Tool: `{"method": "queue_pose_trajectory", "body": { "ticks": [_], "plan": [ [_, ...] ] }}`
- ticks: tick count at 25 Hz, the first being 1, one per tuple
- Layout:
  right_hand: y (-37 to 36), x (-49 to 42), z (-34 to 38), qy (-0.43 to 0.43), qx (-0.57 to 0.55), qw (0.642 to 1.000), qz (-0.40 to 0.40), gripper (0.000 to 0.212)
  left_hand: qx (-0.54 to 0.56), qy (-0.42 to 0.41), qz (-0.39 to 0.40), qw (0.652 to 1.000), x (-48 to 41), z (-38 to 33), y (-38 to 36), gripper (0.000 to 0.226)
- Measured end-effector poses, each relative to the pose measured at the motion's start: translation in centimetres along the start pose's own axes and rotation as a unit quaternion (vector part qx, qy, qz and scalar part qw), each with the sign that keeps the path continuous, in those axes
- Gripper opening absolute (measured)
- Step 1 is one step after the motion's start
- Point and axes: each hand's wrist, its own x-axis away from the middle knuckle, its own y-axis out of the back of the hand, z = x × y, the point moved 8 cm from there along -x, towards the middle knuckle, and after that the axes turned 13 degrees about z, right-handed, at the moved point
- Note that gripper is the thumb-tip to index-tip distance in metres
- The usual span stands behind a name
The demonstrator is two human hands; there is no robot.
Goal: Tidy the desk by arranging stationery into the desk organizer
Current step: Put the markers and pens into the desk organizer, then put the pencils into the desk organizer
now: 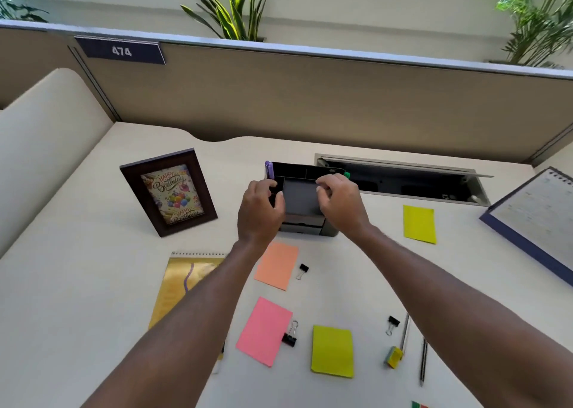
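A black desk organizer (302, 195) stands at the desk's middle, with a purple pen (269, 169) at its back left corner and a green-tipped item (346, 175) at its back right. My left hand (260, 212) grips its left side. My right hand (341, 204) grips its right side, fingers curled over the rim. Loose on the desk lie an orange note (277, 269), a pink note (264, 330), two yellow-green notes (332, 351) (419, 224), three black binder clips (303, 269) (290, 336) (392, 324), a pencil (404, 334), a pen (423, 362) and a yellow sharpener (393, 356).
A framed birthday card (169, 192) stands to the left. A gold spiral notepad (183, 286) lies under my left forearm. A desk calendar (536, 218) leans at the right edge. An open cable hatch (409, 179) lies behind the organizer, and the partition wall (310, 97) backs the desk.
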Motion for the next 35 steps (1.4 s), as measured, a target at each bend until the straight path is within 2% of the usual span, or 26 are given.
{"method": "queue_pose_trajectory", "body": {
  "ticks": [4,9,16,18,20,23,25,29,32,35],
  "plan": [
    [3.3,4.0,-2.3,-0.007,0.012,1.000,-0.026,0.016,-0.001,-0.027,0.032,0.999,3.0,-2.4,-2.3,0.006],
    [5.7,9.3,-6.5,-0.060,0.023,0.997,-0.046,0.015,-0.011,-0.028,0.109,0.994,6.9,-3.7,-7.5,0.007],
    [7.0,15.4,-14.3,-0.165,0.000,0.986,0.002,0.012,-0.019,0.003,0.243,0.970,12.4,-6.9,-15.5,0.010],
    [7.1,16.7,-15.6,-0.167,0.010,0.985,0.041,0.013,-0.034,-0.004,0.293,0.955,13.9,-9.0,-17.8,0.017],
    [6.5,17.7,-16.1,-0.137,0.044,0.981,0.133,0.016,-0.064,-0.015,0.339,0.939,15.0,-11.1,-20.2,0.025],
    [5.1,19.6,-16.2,-0.079,0.104,0.943,0.306,0.020,-0.135,0.002,0.393,0.910,15.8,-12.7,-23.3,0.039],
    [4.8,21.0,-16.2,-0.046,0.127,0.917,0.375,0.018,-0.178,0.012,0.418,0.891,16.2,-13.3,-25.1,0.043],
    [3.6,23.0,-15.6,0.011,0.178,0.876,0.448,0.015,-0.187,0.025,0.419,0.888,16.0,-13.9,-26.8,0.037],
    [3.6,23.3,-15.4,0.029,0.184,0.869,0.459,0.017,-0.193,0.029,0.430,0.882,15.5,-13.9,-27.1,0.041],
    [4.0,23.3,-15.2,0.040,0.182,0.865,0.466,0.019,-0.148,0.072,0.440,0.883,14.5,-13.4,-26.7,0.031]
  ]
}}
